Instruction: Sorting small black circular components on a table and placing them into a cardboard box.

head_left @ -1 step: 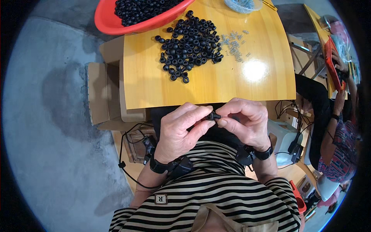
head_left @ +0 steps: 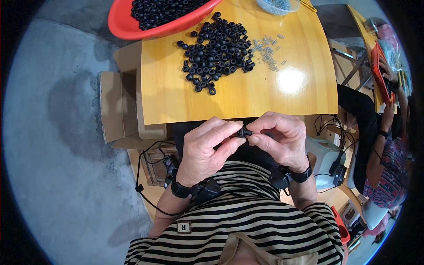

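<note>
Just off the table's near edge, both my hands meet at a small black part (head_left: 242, 132) with a wide round end and a narrower stem. My left hand (head_left: 204, 148) pinches the wide end between thumb and fingers. On the stem side, my right hand (head_left: 282, 138) grips with thumb and forefinger; the fingertips cover much of the part. Beyond them lies a pile of small black ring-shaped parts (head_left: 216, 53) on the yellow wooden table (head_left: 221, 106). To its right are scattered small metal springs (head_left: 267, 54).
A red basin (head_left: 118, 24) of more black parts stands at the far left, with a clear bowl (head_left: 264, 8) of springs at the far edge. Left of the table is an open cardboard box (head_left: 111, 106). At right, another person's arm (head_left: 383, 132) reaches to a red basket (head_left: 378, 66).
</note>
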Demonstrator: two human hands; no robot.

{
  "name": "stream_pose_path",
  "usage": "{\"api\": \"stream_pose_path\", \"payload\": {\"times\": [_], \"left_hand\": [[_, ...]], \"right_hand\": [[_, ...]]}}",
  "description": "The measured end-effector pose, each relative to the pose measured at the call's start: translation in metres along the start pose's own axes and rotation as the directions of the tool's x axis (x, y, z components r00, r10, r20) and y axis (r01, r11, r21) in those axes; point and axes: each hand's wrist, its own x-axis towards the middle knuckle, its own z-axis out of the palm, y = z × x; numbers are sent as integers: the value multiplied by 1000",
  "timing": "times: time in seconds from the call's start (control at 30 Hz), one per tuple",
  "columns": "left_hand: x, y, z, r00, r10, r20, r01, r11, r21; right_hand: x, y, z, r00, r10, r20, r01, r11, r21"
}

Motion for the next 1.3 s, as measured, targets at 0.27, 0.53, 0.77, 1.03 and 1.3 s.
{"api": "stream_pose_path", "payload": {"times": [0.27, 0.53, 0.77, 1.03, 1.3], "left_hand": [[0, 1, 1, 1000, -17, 13, 18, 1000, -21], [0, -3, 0, 997, 72, 31, -74, 996, 40], [3, -4, 0, 984, 171, 39, -174, 982, 71], [2, 0, 1, 995, 90, 34, -90, 996, -1], [3, 3, 1, 995, 99, -4, -99, 994, -44]], "right_hand": [[-4, 3, 1, 995, 87, -38, -83, 992, 91], [-3, 5, 1, 999, -10, -41, 12, 1000, 28], [0, 1, -2, 997, -82, -4, 82, 995, -58], [-1, -6, -2, 999, -38, -7, 38, 999, -5], [-6, -4, 3, 996, 30, -81, -18, 989, 146]]}}
